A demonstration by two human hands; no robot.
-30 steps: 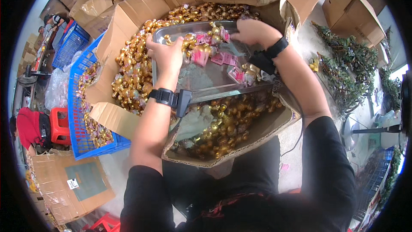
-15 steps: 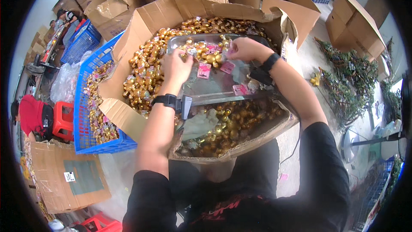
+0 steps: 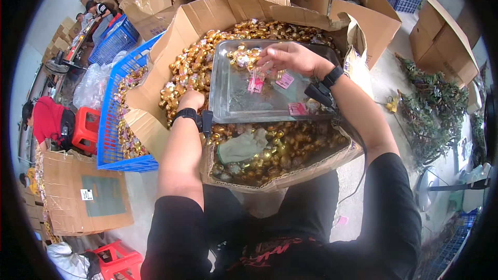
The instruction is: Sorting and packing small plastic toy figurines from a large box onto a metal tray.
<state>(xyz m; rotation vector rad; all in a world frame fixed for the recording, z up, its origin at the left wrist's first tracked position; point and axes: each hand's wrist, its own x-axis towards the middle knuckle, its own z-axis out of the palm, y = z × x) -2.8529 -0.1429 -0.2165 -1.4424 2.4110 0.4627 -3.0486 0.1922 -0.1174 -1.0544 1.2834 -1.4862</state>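
A clear plastic tray [image 3: 233, 105] rests over a large cardboard box [image 3: 199, 13] full of shiny gold ornaments [image 3: 193, 67]. On the tray lie a small cluster of gold ornaments [image 3: 244, 58] and several pink tags [image 3: 284, 80], one with small gold pieces beside it at the near right. My right hand [image 3: 295, 58] hovers over the tray by the cluster, fingers loosely apart and seemingly holding nothing. Left of the tray, my left hand [image 3: 192, 99] reaches down among the loose ornaments; its fingers are mostly hidden. Both wrists wear black straps with small dark devices.
A white cloth [image 3: 244, 147] lies on the ornaments at the box's near side. To the left stands a blue crate [image 3: 106, 124] of ornaments, with a red stool [image 3: 85, 129] beyond it. Artificial green branches [image 3: 433, 103] lie on the floor at right. Other people work at far left.
My left hand has left the tray and dropped into the ornaments at its left. My right hand has shifted left over the tray, its fingers loosening. The view has turned slightly.
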